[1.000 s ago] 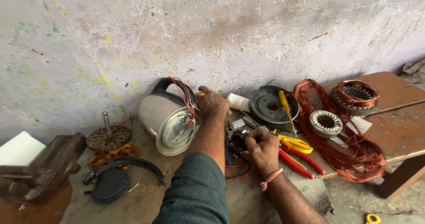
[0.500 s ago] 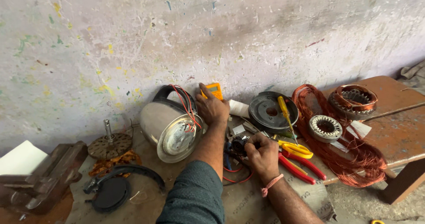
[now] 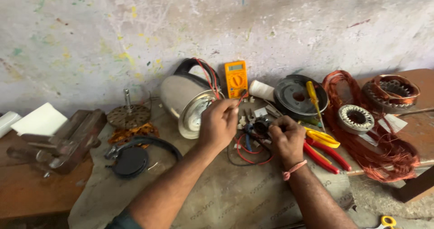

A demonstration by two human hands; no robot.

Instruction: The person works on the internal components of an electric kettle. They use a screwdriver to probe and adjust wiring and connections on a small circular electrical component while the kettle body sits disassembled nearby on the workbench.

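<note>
Since the earlier frames the left hand has drawn back from the top of the white motor housing toward the person, uncovering the orange multimeter that leans against the wall beyond it. That hand is now closed narrowly, thumb and fingertips pinched on a thin red probe lead that runs away from the grip toward the multimeter; the housing, with its red and black wires, lies just beside the knuckles on the outer side. The right hand has stayed in its place, fingers curled around a small dark switch part with wires attached; how tightly it grips cannot be told, since the fingers hide most of it. Looping red, black and blue wires lie under and between the two hands. Just outside the right hand are red-handled pliers and a yellow-handled tool. Farther on that side sit a dark round motor cover with a yellow screwdriver across it, a coil of copper wire and a toothed stator core.
</note>
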